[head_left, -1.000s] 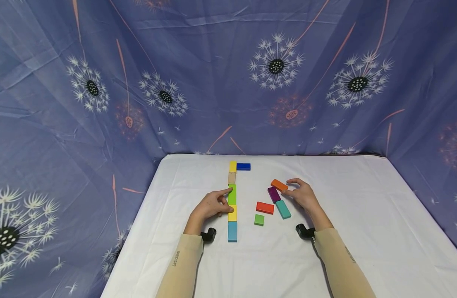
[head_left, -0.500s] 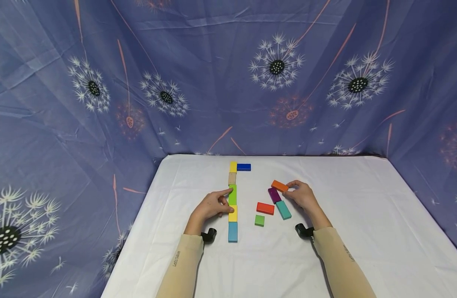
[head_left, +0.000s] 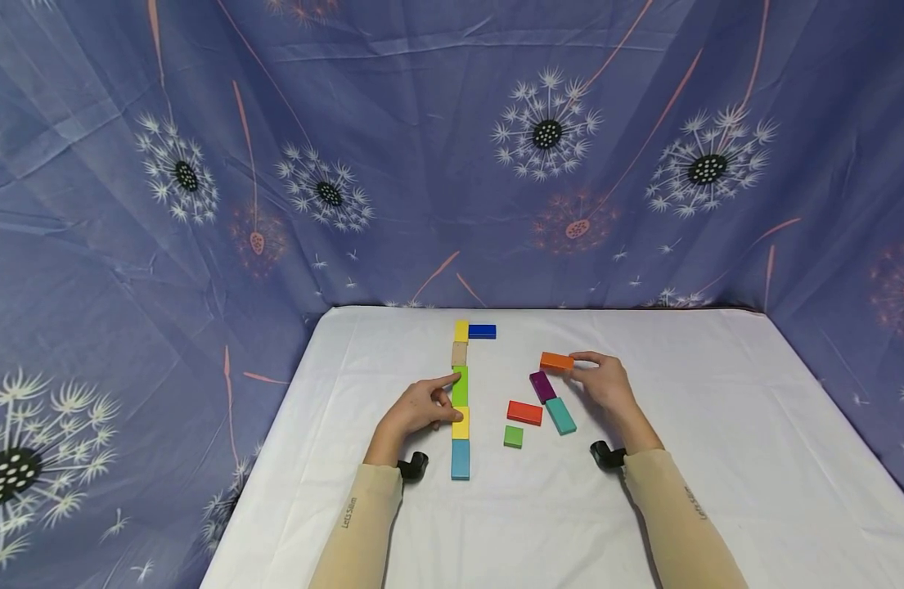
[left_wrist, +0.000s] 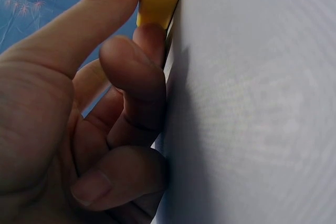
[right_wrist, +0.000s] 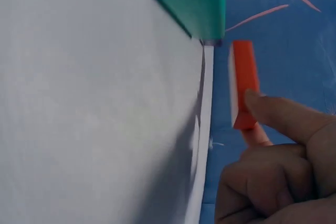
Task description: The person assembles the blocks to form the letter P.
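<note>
In the head view, my right hand (head_left: pixel 603 382) pinches an orange block (head_left: pixel 557 361) by its right end. The right wrist view shows the orange block (right_wrist: pixel 243 80) between thumb and forefinger, raised off the table. My left hand (head_left: pixel 416 405) lies beside a row of blocks, forefinger reaching onto a lime green block (head_left: pixel 460 387) and thumb touching a yellow block (head_left: pixel 460 423). Its other fingers bend loosely under the palm. A blue-teal block (head_left: pixel 460 460) ends the row nearest me; a plain wooden block (head_left: pixel 459 354) and another yellow block (head_left: pixel 461 331) form its far end.
A dark blue block (head_left: pixel 483 331) juts right from the row's far end. Between the hands lie a purple block (head_left: pixel 543 388), a teal block (head_left: pixel 561 415), a red block (head_left: pixel 524 413) and a small green block (head_left: pixel 514 437). A patterned curtain (head_left: pixel 437 164) hangs behind the white table (head_left: pixel 525 523).
The right hand has gripped the orange block and lifted it from beside the purple block; the orange block has turned more level and shifted slightly right. The left hand stays in place.
</note>
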`<state>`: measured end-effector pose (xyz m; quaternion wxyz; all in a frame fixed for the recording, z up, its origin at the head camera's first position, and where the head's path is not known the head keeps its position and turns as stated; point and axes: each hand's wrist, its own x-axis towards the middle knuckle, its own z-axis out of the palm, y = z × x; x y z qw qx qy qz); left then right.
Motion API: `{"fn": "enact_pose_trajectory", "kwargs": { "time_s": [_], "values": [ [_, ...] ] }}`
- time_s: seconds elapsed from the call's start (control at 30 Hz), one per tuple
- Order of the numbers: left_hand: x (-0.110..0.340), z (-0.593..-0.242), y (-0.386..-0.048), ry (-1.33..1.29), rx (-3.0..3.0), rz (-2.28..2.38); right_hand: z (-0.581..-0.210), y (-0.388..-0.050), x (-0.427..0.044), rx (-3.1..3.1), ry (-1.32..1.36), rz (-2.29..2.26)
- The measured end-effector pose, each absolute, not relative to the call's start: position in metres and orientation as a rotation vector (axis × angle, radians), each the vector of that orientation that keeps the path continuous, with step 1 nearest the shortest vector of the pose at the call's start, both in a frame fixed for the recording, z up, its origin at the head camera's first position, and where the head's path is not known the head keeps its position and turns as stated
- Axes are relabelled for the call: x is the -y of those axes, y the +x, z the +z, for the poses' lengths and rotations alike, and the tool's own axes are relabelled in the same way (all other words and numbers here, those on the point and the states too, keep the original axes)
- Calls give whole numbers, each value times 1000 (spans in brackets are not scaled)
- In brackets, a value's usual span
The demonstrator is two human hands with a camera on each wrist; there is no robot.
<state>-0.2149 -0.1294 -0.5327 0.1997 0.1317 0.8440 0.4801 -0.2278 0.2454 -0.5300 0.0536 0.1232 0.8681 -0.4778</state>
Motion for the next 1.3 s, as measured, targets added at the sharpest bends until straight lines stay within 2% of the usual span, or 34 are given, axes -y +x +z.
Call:
{"fn": "enact_pose_trajectory", "kwargs": {
  "time_s": [0.73,1.3],
  "values": [
    [130,-534,-215,386,-2344,1370,-496,-252,-240,-2591,317,-1572],
    [130,-533,-215,383,-2362,1346,-495,-285,-229,-2517,274,-1631]
  ]
}}
